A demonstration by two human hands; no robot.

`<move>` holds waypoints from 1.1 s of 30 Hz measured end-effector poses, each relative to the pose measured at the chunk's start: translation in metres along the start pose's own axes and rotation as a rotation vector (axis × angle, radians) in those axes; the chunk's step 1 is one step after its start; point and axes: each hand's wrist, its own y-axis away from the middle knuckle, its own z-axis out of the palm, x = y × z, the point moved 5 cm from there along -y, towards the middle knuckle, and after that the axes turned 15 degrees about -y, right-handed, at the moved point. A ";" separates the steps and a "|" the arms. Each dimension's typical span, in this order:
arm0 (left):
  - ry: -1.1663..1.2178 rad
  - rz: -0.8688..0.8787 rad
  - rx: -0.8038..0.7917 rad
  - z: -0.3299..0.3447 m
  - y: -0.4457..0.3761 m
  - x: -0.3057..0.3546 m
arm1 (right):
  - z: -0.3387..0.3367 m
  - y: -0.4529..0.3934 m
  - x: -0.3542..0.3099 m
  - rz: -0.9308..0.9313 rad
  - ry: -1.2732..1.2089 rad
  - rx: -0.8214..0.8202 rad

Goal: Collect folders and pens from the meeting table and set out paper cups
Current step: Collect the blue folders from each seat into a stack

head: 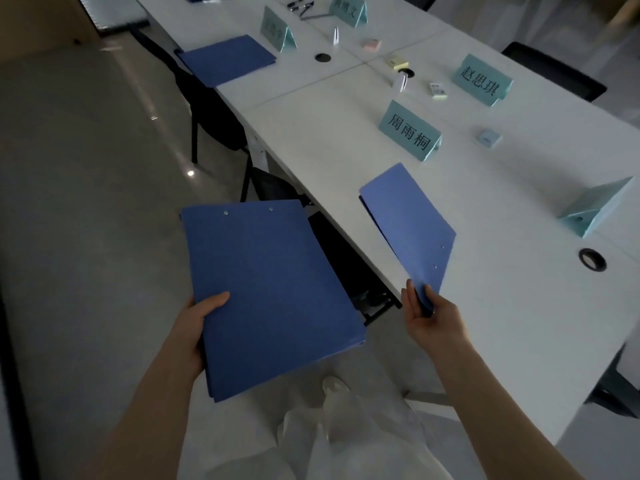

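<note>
Left hand (199,318) grips a stack of blue folders (270,292) at the stack's left edge near its lower corner, thumb on top of the cover, other fingers hidden underneath. The stack is off the table, over the floor, held roughly flat; long axis runs from near the person up and away, two rivets at the far short edge, stack fanned a little at the near corner. A black chair (343,258) sits tucked under the table edge between the two hands. Right hand (427,315) pinches the near corner of a single blue folder (410,225), thumb on one face, fingers on the other, clamped on it. This folder is tilted up on its edge, near corner lifted off the white meeting table (502,306) at the table's edge, far corner over the tabletop; whether that far end touches the surface cannot be told. Long axis runs from the hand up and away toward a teal name card (408,131); two rivets near the hand end. Farther up the table another blue folder (227,58) lies flat near the left edge. Pens (301,6) lie at the far end, blurred.
</note>
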 end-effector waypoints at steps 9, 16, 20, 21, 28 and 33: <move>0.043 0.065 0.025 -0.054 0.021 -0.007 | 0.018 0.042 0.073 0.071 0.693 -0.328; 0.106 0.075 0.126 -0.107 0.032 -0.018 | 0.026 0.048 0.134 0.155 1.040 -0.449; 0.153 0.053 0.193 -0.131 0.024 -0.019 | 0.044 0.044 0.171 0.175 1.234 -0.500; 0.160 0.050 0.200 -0.135 0.021 -0.018 | 0.049 0.042 0.181 0.182 1.276 -0.513; 0.209 0.051 0.222 -0.174 -0.017 0.007 | 0.120 0.015 0.237 -0.294 1.985 -0.723; 0.231 0.043 0.249 -0.198 -0.063 0.048 | 0.184 -0.030 0.278 -0.385 2.170 -0.767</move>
